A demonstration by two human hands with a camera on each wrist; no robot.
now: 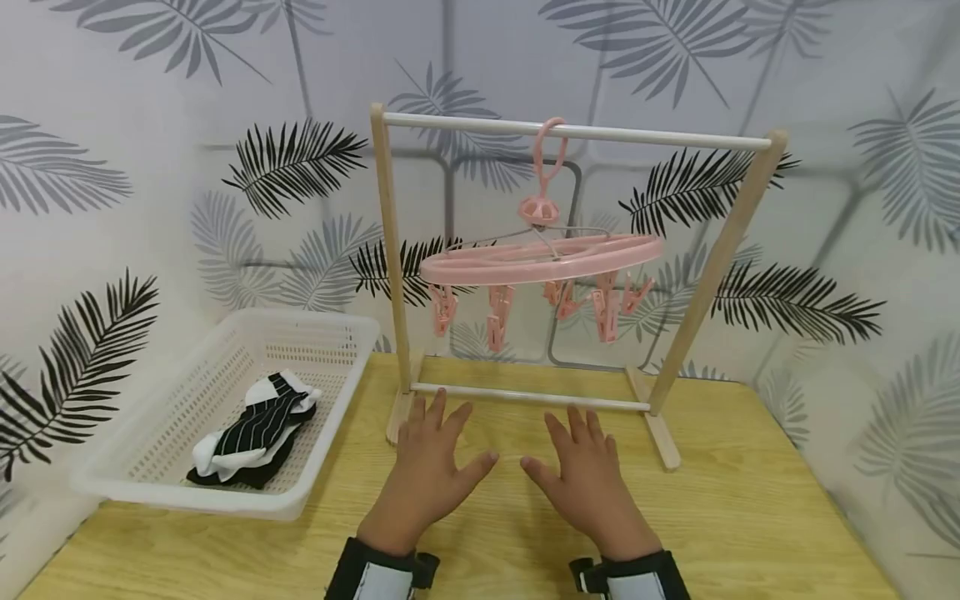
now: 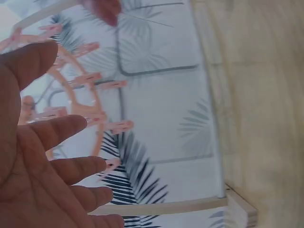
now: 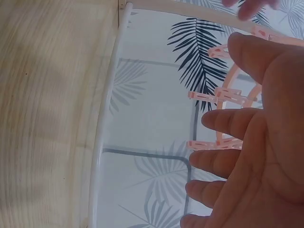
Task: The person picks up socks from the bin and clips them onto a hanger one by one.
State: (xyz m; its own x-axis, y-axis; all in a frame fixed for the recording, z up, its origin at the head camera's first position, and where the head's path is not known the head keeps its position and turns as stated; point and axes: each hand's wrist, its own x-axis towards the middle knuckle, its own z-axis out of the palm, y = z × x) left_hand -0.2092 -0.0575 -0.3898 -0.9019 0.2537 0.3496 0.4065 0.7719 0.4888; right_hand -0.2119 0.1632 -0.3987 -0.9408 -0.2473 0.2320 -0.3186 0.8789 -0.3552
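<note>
My left hand is held palm down in front of the rack with its fingers spread, holding nothing. Beside it, my right hand has the same spread pose and is also bare. Both wrist views show straight fingers and a bare palm. Beyond the hands hangs a pink round clip hanger, hooked over the top bar of a wooden drying rack. Several pink clothespins dangle from its ring with nothing in them. Black-and-white striped socks lie in a white plastic basket to the left.
A wood-grain table carries the rack and basket. The rack's lower bar runs just beyond the fingertips, and its right foot reaches toward me. Behind stands a leaf-patterned backdrop.
</note>
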